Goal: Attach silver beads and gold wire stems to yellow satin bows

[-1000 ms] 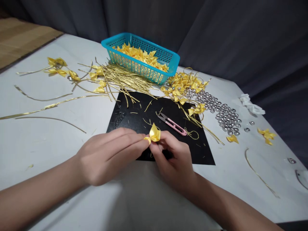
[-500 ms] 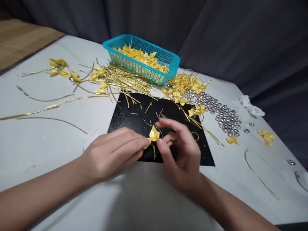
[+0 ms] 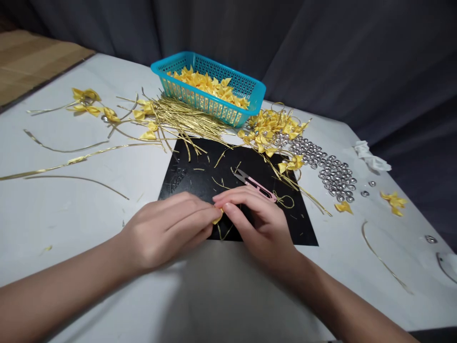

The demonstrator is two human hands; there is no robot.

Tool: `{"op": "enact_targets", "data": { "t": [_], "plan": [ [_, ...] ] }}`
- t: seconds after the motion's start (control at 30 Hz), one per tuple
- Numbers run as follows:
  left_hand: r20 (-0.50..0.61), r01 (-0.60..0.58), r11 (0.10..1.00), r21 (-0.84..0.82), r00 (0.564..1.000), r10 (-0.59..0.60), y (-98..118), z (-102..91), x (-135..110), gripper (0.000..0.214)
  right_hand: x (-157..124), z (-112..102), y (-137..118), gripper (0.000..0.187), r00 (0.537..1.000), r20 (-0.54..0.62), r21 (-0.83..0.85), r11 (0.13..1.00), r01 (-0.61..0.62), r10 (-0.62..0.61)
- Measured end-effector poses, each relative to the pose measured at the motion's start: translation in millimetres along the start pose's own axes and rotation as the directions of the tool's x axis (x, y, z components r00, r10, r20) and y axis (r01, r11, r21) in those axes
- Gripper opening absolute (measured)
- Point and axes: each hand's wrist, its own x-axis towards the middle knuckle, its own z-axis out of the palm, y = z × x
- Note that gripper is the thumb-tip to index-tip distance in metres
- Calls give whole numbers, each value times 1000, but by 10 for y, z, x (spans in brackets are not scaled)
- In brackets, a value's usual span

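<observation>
Over the black mat (image 3: 200, 178), my left hand (image 3: 171, 226) pinches a small yellow ribbon bow (image 3: 217, 219), mostly covered by fingers. My right hand (image 3: 259, 219) meets it from the other side, thumb and fingertips closed on the bow's right part. A thin gold cord (image 3: 224, 233) hangs below the bow between the hands. Just beyond my right hand lie pink-handled thread snips (image 3: 255, 183) with their blades pointing away to the left. A looped gold cord (image 3: 285, 201) rests beside the snips' handle.
A blue basket (image 3: 210, 95) of yellow bows stands at the back, with a pile of gold cords (image 3: 189, 116) before it. To the right are corded bows (image 3: 267, 126) and many silver beads (image 3: 337, 176). White cloth pieces (image 3: 373, 157) lie near the right edge.
My right hand has moved left and closed its fingertips on the bow, which now is mostly hidden. The thread snips behind that hand have come into view. My left hand keeps its pinch.
</observation>
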Motion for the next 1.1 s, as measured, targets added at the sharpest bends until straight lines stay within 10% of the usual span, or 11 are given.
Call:
{"op": "enact_targets", "data": {
  "t": [0.17,0.6,0.87,1.1],
  "plan": [
    [-46,2,1000,22,999,-1,29,-39,41,19,-11,52,0,12,984,29,201,963,-180,178],
    [112,95,981,-170,991,-77,58,-23,-16,17,-90,65,-132,16,984,-172,34,998,-49,55],
    [-9,59,992,-111,998,-60,68,-11,14,16,-47,70,-58,18,998,2,123,990,-67,67],
    [229,265,918,-295,952,-202,131,3,-54,19,-76,28,-175,20,995,-60,-90,993,70,-76]
  ]
}}
